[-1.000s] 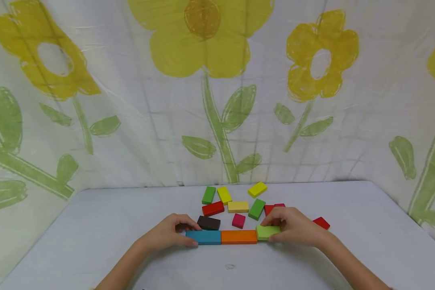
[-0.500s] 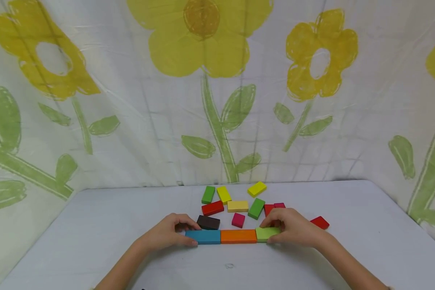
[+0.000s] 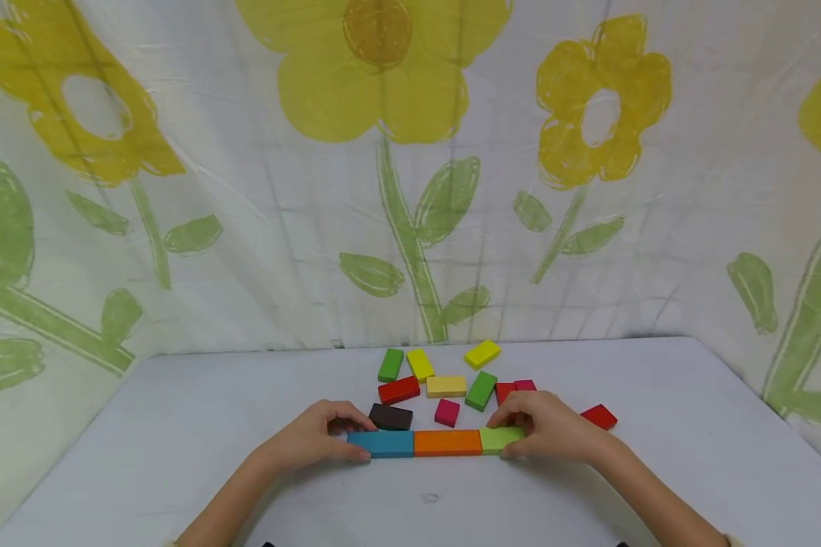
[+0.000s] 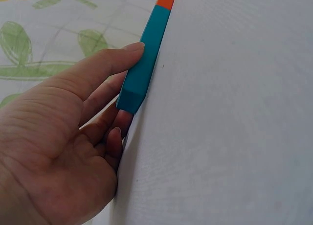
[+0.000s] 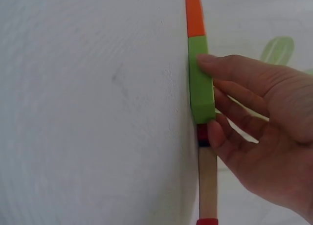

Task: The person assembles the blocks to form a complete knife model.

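Observation:
Three flat blocks lie end to end in a straight row on the table: a blue block (image 3: 381, 444), an orange block (image 3: 448, 443) and a light green block (image 3: 501, 441). My left hand (image 3: 319, 434) pinches the outer end of the blue block, thumb on the near side and fingers on the far side. At the other end of the row, my right hand (image 3: 550, 427) grips the light green block the same way. In the right wrist view, the thumb presses the side of the light green block (image 5: 201, 83), which meets the orange block (image 5: 194, 12).
Behind the row lie a dark brown block (image 3: 391, 416), a small pink block (image 3: 447, 412), a red block (image 3: 399, 390), a pale yellow block (image 3: 446, 387) and several green and yellow ones. Another red block (image 3: 599, 416) sits beyond my right wrist. A flower-printed curtain (image 3: 301, 228) hangs behind the table.
The light green block, held raised and slightly tilted by my right hand, has come down level with the orange block. My left hand has kept its hold on the blue block.

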`<state>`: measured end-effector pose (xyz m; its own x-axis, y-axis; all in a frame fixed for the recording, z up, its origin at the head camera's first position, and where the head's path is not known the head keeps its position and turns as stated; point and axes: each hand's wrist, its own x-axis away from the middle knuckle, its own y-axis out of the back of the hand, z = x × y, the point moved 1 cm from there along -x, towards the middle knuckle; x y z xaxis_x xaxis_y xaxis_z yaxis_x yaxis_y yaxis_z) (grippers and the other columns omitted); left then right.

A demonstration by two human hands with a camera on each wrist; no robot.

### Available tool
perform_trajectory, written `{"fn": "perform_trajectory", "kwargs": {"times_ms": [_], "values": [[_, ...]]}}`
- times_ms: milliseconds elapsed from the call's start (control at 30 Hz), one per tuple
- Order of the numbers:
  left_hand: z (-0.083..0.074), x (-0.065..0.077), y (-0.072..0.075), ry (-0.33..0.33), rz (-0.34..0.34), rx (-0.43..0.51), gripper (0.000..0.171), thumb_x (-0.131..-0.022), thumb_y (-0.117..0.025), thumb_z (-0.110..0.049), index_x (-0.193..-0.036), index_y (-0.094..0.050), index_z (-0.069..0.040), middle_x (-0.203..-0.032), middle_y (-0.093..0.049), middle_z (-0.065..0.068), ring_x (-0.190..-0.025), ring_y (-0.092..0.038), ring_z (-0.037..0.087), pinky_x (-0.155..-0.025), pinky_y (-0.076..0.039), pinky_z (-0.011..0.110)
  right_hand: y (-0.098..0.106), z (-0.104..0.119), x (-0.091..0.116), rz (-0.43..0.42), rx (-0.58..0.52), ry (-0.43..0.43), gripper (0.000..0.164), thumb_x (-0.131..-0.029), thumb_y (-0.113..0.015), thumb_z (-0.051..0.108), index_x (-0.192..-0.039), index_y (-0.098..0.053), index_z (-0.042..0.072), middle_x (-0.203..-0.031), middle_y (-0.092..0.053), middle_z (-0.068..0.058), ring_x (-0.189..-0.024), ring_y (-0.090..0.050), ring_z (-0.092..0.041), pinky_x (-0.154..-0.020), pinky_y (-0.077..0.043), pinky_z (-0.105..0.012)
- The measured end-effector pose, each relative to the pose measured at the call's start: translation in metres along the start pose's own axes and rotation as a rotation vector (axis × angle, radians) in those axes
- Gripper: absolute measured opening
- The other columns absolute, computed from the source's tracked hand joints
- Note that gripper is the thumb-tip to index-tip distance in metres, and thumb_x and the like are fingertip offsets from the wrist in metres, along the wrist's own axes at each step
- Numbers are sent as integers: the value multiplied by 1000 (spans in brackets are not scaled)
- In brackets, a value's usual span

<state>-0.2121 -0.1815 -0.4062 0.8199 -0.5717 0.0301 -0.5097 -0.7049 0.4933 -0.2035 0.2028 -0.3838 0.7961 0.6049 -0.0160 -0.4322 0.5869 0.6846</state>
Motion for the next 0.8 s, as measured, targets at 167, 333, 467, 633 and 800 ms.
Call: {"fn": "perform_trajectory", "kwargs": {"times_ms": [167,333,467,633,800], "values": [[0,0,0,4,1,-6,28,-90,-84,-18,-115,-78,-7,-108,-71,5,-100,-56,22,-83,-47,23,0,-1,0,0,-17,-15,30,-85,-89,15,-113,-78,10,-104,-69,3,-87,-57,-11,-71,-52,-22],[-1,0,0,6,4,0,28,-90,-84,-18,-115,-78,-6,-108,-71,6,-100,-56,23,-82,-47,22,2,-2,0,8,-53,-21,31,-85,-89,14,-114,-77,9,-105,-70,1,-88,-59,-14,-71,-53,-22],[0,0,0,4,7,5,28,-90,-84,-18,-115,-78,-6,-108,-71,6,-99,-56,22,-82,-47,22,10,-3,4,9,-108,-28,32,-86,-88,13,-115,-77,6,-109,-73,-4,-89,-61,-16,-74,-55,-23],[2,0,0,-5,7,13,29,-90,-84,-17,-115,-78,-6,-109,-72,6,-99,-57,20,-82,-47,22,31,-8,13,8,-127,-27,31,-89,-84,13,-117,-75,3,-105,-69,-9,-90,-59,-18,-79,-55,-24],[2,-1,0,-5,8,16,29,-90,-84,-18,-116,-78,-6,-110,-72,6,-100,-57,21,-83,-48,22,55,-21,25,13,-100,-59,32,-93,-80,14,-122,-73,5,-118,-69,-9,-100,-59,-20,-83,-57,-25]]}}
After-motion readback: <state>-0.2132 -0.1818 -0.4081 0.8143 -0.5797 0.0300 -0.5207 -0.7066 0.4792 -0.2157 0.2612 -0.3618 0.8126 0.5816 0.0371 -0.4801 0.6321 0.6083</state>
